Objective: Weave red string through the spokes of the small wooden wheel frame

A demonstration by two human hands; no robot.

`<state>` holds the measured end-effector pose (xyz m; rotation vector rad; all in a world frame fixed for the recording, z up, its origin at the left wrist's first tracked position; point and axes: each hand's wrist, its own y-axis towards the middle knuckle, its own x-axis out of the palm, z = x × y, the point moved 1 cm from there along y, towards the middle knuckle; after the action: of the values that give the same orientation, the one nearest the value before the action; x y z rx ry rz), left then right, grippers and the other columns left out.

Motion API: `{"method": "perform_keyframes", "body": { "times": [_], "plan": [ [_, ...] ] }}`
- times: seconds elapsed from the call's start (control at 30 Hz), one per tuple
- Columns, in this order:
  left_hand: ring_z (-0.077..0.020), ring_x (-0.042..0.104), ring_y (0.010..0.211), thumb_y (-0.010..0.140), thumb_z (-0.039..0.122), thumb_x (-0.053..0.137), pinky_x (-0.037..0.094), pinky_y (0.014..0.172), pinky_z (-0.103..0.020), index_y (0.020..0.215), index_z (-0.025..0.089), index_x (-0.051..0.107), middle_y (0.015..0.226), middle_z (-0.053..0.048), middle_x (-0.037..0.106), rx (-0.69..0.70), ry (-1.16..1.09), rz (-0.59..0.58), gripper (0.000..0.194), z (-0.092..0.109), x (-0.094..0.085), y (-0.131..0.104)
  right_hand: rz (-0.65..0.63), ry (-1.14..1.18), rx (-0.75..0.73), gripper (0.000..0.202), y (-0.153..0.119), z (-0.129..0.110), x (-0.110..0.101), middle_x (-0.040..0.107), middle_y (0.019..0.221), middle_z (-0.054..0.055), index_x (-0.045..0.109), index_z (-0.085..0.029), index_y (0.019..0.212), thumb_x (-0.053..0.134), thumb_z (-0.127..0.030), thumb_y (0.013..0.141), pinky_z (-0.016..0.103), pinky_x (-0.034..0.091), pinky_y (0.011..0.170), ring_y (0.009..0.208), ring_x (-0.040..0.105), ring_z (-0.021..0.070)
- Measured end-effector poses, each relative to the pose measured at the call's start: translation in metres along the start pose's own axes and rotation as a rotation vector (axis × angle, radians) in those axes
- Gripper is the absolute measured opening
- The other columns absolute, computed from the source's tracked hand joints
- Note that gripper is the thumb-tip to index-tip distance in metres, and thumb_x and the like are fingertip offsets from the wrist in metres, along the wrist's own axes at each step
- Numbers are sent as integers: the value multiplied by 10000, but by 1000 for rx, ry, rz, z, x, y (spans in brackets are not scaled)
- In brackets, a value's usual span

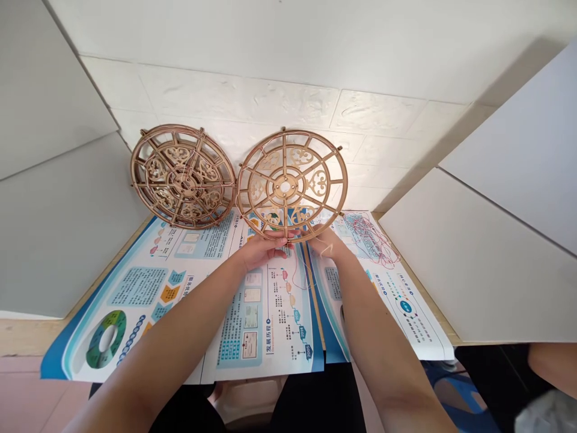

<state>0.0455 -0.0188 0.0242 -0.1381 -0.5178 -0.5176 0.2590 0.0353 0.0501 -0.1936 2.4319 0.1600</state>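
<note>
A round openwork frame (pixel 278 224), bronze-coloured with spokes and scroll ornaments, stands upright in front of me. My left hand (pixel 264 249) grips its bottom rim, thumb on the near side and fingers curled beneath. Behind the lower right of the rim is my right hand (pixel 321 242), its bent fingers partly hidden; what they hold cannot be made out. Thin reddish wire (pixel 295 273) hangs below the rim between the hands. A pale loose end (pixel 327 248) shows by my right wrist. Similar round frames (pixel 184 180), seemingly stacked, lean on the wall at left, close beside the held one.
Printed posters (pixel 180 252) cover the table. A tangle of thin red wire (pixel 372 240) lies on them at right. White panels (pixel 451 252) enclose both sides, and a white brick-pattern wall (pixel 383 129) stands behind. Another person's arm (pixel 554 367) shows at lower right, near a blue stool (pixel 460 391).
</note>
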Motion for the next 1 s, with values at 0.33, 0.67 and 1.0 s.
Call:
{"method": "perform_keyframes", "body": {
  "times": [0.33,0.67,1.0],
  "plan": [
    [-181,667,915,713,339,875,570,688,-249,999,209,799,1365,-120,616,29,-10,39,323,4,0,-2,-377,183,33,247,-17,-3,-19,471,565,-30,690,-177,972,659,-371,823,233,320,492,502,388,113],
    [-164,669,863,700,349,873,553,650,-241,1003,208,805,1334,-127,637,25,1,59,341,6,-1,-2,-930,553,80,542,-27,3,-36,237,451,-103,623,-154,808,570,-690,877,211,155,446,442,139,72],
    [-208,694,947,719,319,861,565,676,-253,986,208,807,1357,-125,628,48,-7,45,294,5,-2,-1,-978,584,94,409,-29,0,-32,307,495,-96,521,-168,768,683,-521,897,192,209,443,443,223,59]
  ]
}}
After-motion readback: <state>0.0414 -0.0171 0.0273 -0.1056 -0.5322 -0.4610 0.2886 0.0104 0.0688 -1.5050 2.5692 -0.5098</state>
